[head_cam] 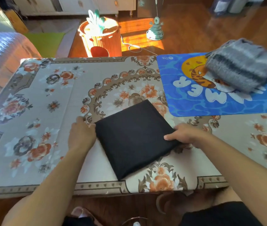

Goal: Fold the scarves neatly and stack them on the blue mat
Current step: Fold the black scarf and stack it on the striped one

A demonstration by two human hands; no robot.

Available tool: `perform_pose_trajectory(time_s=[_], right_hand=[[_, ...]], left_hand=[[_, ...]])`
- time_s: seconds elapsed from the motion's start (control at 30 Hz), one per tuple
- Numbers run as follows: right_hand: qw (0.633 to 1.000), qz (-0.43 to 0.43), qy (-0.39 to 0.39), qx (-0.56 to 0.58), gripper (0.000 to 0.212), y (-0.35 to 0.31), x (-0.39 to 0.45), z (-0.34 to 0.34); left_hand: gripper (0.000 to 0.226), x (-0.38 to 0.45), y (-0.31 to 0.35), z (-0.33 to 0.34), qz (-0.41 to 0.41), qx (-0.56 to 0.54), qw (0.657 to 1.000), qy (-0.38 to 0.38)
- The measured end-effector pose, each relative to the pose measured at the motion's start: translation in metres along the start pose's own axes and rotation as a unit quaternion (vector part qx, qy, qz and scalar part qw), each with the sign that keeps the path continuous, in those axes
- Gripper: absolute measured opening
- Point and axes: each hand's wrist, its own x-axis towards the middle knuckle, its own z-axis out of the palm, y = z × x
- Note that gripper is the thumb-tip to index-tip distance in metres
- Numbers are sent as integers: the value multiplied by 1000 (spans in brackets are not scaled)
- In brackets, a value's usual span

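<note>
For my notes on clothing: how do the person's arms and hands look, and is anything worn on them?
Both forearms are bare, with no sleeves visible. The left hand and right hand show no gloves, rings, watch or bracelet. Fingernails look short and unpainted.

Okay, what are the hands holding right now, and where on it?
Both hold the folded black scarf: the right hand pinches its right corner, thumb on top, and the left hand grips its left corner.
</note>
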Motion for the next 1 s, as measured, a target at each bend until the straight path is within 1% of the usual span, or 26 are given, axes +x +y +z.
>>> perform_pose_trajectory(time_s=[0.03,0.07,0.1,0.13,0.17,0.2,0.27,0.33,0.37,0.43,0.47,0.5,0.57,0.63,0.7,0.73,0.77,0.83,0.87,0.93,1.0], right_hand=[[999,-9,0,52,24,8,-8,8],[991,-17,0,134,25,14,-13,16],[972,-18,-3,233,27,17,-17,23],[944,-14,-9,328,29,19,-19,28],[912,-8,-11,410,30,21,-20,34],[883,1,-10,469,30,22,-21,38],[845,19,6,534,28,24,-23,47],[820,36,17,571,24,22,-27,51],[812,41,19,581,22,19,-30,51],[808,40,24,587,19,10,-42,43],[807,30,29,589,19,6,-51,35],[802,17,34,595,18,3,-60,24],[779,-28,42,625,21,1,-75,-3],[742,-63,60,664,23,0,-87,-41],[705,-84,92,698,20,0,-93,-85],[692,-96,108,707,17,0,-93,-108],[684,-105,125,711,13,0,-89,-132],[683,-120,151,705,9,-1,-76,-182],[687,-128,160,697,9,-2,-68,-210],[700,-144,190,673,12,-7,-53,-270],[695,-182,231,656,16,-11,-41,-331]], left_hand=[[47,-4,0,4,-22,-12,999,-20],[57,-13,-1,11,-38,-16,998,-42],[63,-25,-1,17,-50,-26,997,-59],[67,-39,0,23,-71,-59,993,-73],[68,-53,0,28,-98,-117,984,-87],[67,-68,2,33,-134,-181,969,-104],[60,-94,4,41,-198,-285,928,-135],[41,-110,7,45,-258,-364,880,-164],[35,-115,10,42,-292,-411,844,-183],[35,-125,24,29,-343,-504,759,-229],[38,-128,32,21,-346,-535,734,-237],[40,-129,42,14,-335,-556,723,-234],[40,-124,71,-3,-292,-595,710,-238],[45,-115,115,-21,-249,-631,680,-278],[55,-103,168,-28,-206,-645,655,-334],[59,-96,196,-25,-190,-645,652,-350],[57,-89,224,-19,-175,-640,657,-359],[32,-78,282,-2,-142,-612,682,-374],[23,-69,312,9,-126,-605,683,-390],[25,-52,370,29,-97,-597,684,-408],[19,-42,425,41,-66,-604,679,-412]])
